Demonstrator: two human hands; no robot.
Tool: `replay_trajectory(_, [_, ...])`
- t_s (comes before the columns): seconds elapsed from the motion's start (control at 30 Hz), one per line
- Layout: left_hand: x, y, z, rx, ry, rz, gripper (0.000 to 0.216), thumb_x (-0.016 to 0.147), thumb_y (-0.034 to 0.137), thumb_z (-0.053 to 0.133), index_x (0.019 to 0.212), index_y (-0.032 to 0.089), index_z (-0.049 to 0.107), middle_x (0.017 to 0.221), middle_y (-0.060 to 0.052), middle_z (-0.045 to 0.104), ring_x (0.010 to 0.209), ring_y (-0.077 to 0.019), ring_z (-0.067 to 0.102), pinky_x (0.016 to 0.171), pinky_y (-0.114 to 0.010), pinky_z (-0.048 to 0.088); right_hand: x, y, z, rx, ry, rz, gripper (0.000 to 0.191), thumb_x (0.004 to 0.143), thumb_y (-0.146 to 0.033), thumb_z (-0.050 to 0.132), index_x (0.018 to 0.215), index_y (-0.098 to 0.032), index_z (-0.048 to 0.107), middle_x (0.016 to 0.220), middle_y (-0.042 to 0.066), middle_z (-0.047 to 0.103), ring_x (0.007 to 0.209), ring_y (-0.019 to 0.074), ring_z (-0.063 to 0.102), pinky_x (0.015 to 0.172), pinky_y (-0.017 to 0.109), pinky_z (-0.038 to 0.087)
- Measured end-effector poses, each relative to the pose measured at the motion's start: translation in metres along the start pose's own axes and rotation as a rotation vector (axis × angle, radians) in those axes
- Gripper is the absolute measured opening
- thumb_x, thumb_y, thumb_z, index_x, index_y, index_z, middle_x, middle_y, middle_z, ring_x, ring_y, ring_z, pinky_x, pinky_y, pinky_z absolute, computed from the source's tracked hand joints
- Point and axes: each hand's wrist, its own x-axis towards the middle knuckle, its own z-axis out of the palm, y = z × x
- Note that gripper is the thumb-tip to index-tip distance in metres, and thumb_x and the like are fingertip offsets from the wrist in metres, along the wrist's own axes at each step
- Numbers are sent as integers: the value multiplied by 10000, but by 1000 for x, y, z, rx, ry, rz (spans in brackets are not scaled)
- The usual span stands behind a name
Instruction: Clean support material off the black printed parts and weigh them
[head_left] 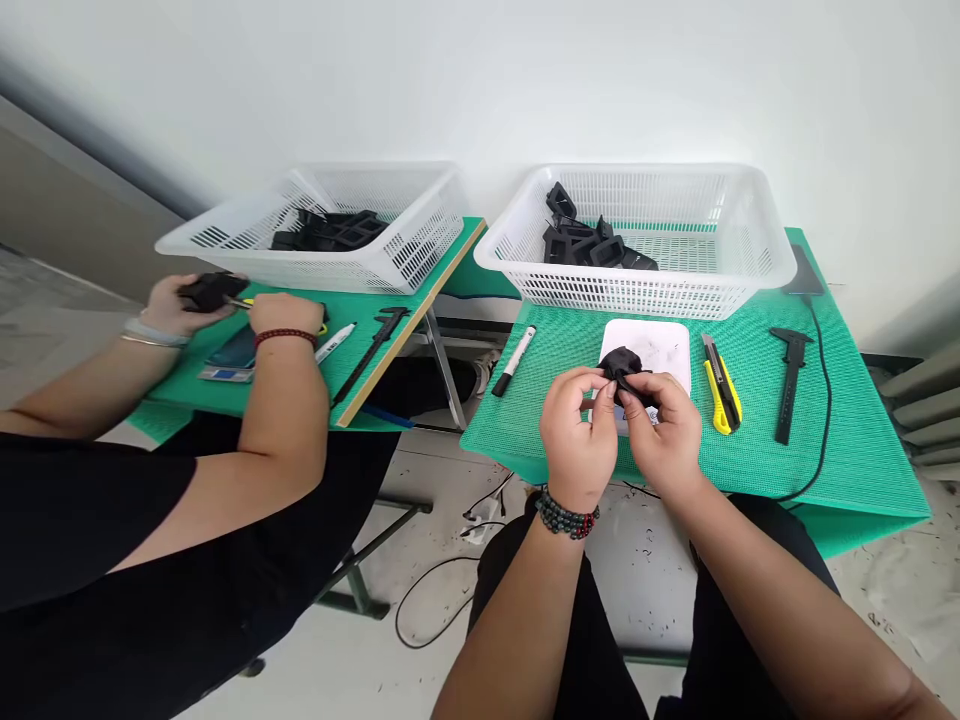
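Both my hands grip one small black plastic part [621,362] above the front of a white scale [660,345]. My left hand [579,430] pinches its left side between thumb and fingers, a beaded bracelet at the wrist. My right hand [666,425] closes on its right side, the two thumbs almost meeting. The part's exact shape is partly hidden by my fingers. To the right lies a yellow utility knife [723,390] with its blade showing, then a black caliper [790,385]. On the left is a white marker with a black cap [515,360].
A white basket [637,290] with several black plastic parts [589,245] stands at the back of the green-covered table [862,430]. A cable [827,400] runs down the right side. At the left table, a co-worker's hands [285,315] work on another black part near a second basket [330,270].
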Motion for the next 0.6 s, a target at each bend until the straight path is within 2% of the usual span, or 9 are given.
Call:
replay_trajectory(0.23, [-2,-4,2,98,-89,82,61,950,187,558,906,228,564,977,-66,611,969,-206,606,786,-331,522,2,2,-2,56,83,70,55,892,-225,668,938,-217,698,856,31,687,813,190,656,717,346,542])
replay_trajectory(0.37, [-3,-3,3,126,-119,107,70,967,190,526,911,232,527,971,-59,599,966,-216,574,867,-375,484,2,4,-2,50,106,41,62,892,-201,674,945,-218,700,857,27,685,817,185,654,727,342,539])
replay_trajectory(0.6, [-6,1,3,89,-182,99,76,987,211,497,920,237,519,976,-64,605,965,-225,567,847,-380,468,6,6,-5,-23,118,-2,57,900,-196,654,938,-218,690,857,31,681,816,188,649,719,344,536])
